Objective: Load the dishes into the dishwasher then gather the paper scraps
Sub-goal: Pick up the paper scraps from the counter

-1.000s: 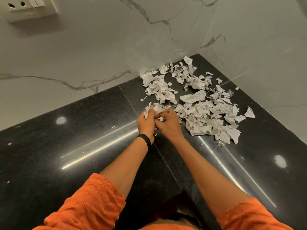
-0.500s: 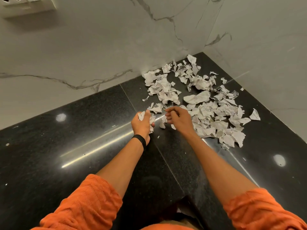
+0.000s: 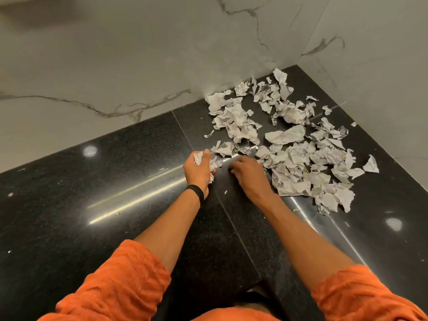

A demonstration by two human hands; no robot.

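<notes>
Orange sleeves [image 3: 120, 281] are seen nearest, both forearms stretched forward over the black countertop [image 3: 92, 216]. A wad of scraps [image 3: 198, 157] is clutched in the left hand [image 3: 198, 170], fingers curled round it. The right hand [image 3: 251, 173] is lowered palm-down alongside, fingers bent to the counter; whether anything is gripped cannot be told. Beyond, the paper scraps [image 3: 289, 158] are spread into the corner of the marble walls [image 3: 139, 66].

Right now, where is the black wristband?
In the head view, the black wristband sits left of centre, just below the left hand, which grips paper scraps over the black counter.
</notes>
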